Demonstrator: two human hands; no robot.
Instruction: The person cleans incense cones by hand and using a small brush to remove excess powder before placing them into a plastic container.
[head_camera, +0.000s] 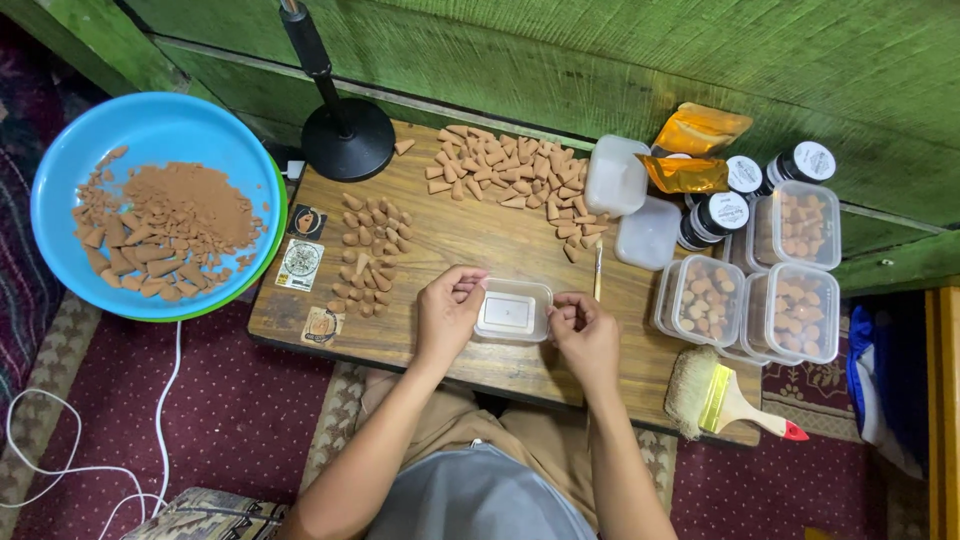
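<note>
1. Fingers of the left hand (448, 310) curl inward with the tips pinched together just above the left rim of a small clear plastic box (513, 311); whether they hold anything cannot be told.
2. Fingers of the right hand (586, 335) are bent into a loose fist at the box's right edge, touching or almost touching it.
3. Between both hands, the box sits at the near middle of the low wooden table (440, 240).
4. Left of the left hand lies a small cluster of brown cones (370, 255); a larger pile (510, 175) lies farther off.
5. Right of the hands stand filled lidded containers (745, 300), with a brush (720, 400) near them.
6. Far left, a blue bowl (150, 130) holds powder and cones.
</note>
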